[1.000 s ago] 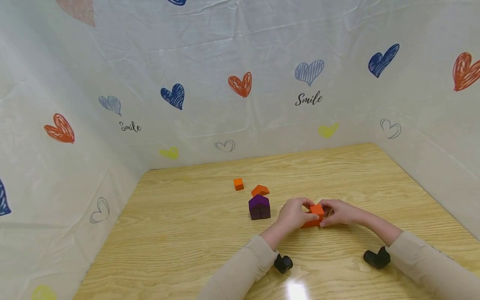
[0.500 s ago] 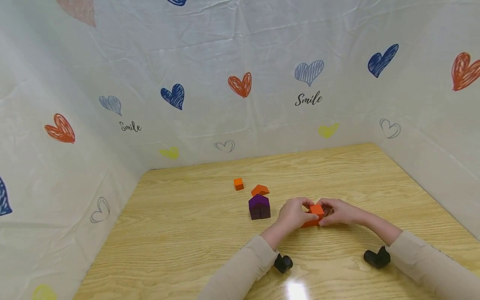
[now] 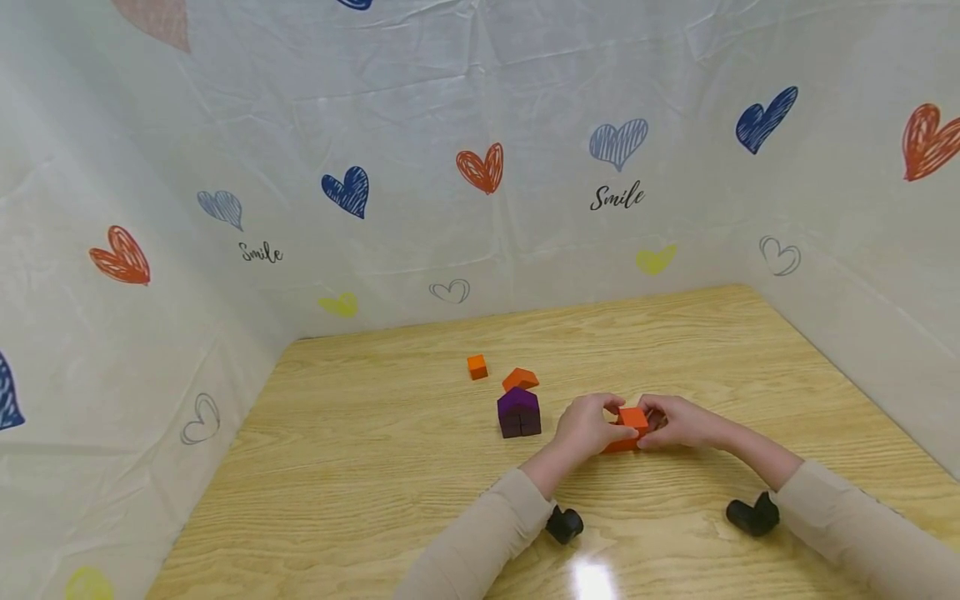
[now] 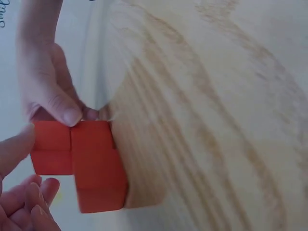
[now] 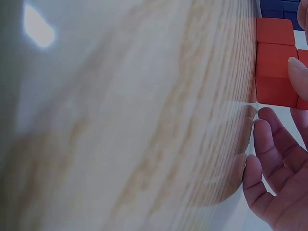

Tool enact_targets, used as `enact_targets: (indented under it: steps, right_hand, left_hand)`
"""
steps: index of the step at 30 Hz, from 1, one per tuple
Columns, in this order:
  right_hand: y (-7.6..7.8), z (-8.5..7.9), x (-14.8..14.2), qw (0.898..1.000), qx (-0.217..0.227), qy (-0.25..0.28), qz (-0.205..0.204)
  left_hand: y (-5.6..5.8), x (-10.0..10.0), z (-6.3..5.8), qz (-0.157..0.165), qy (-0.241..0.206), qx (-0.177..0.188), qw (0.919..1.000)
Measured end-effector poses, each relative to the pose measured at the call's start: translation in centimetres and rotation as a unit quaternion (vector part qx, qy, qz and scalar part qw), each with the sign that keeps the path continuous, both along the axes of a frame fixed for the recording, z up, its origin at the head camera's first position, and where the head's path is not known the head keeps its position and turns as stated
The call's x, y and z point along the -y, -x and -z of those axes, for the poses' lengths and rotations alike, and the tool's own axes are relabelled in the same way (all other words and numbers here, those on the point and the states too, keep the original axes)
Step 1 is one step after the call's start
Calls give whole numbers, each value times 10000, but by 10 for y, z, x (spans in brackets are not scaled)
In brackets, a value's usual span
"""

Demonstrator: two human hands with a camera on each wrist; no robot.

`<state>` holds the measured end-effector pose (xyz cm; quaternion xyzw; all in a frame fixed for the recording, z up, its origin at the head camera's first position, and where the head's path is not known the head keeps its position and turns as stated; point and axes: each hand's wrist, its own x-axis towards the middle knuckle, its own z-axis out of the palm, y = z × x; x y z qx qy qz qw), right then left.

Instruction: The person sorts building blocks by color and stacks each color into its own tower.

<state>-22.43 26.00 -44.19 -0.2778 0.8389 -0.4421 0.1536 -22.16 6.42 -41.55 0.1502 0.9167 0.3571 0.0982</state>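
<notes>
In the head view an orange cube (image 3: 633,417) sits on top of a longer orange block piece (image 3: 620,447) on the table, right of centre. My left hand (image 3: 584,432) pinches the upper cube from the left, its thumb on the near side. My right hand (image 3: 681,422) grips the stack from the right. In the left wrist view its thumb lies by the seam between upper cube (image 4: 52,148) and lower piece (image 4: 98,166). The right wrist view shows that thumb against the lower piece (image 5: 275,72), with the other fingers (image 5: 269,144) loosely curled beside it.
A purple house-shaped block group (image 3: 519,413) stands left of my hands. Behind it lies an orange angled block (image 3: 521,379), and farther back a small orange cube (image 3: 477,367). White cloth (image 3: 450,225) walls in the wooden table (image 3: 360,467). Black wrist devices (image 3: 753,514) hang below both sleeves.
</notes>
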Motion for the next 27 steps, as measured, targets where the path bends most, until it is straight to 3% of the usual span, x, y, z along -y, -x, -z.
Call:
enact_targets:
  steps: [4, 10, 17, 23, 27]
  right_hand:
    - [1, 1, 0, 9999, -126, -17, -31]
    - [2, 0, -1, 9996, -116, -227, 109]
    - [2, 1, -1, 9993, -56, -329, 191]
    - [0, -1, -1, 9996, 25, -241, 163]
    - [0, -2, 0, 9998, 110, -121, 113]
  left_hand:
    - [3, 9, -12, -161, -281, -4, 9995]
    - [17, 34, -48, -160, -754, -373, 9963]
    - [41, 68, -90, -322, -664, -781, 9942]
    - [60, 94, -105, -501, -912, -888, 9906]
    - [69, 109, -105, -629, -996, -942, 9886]
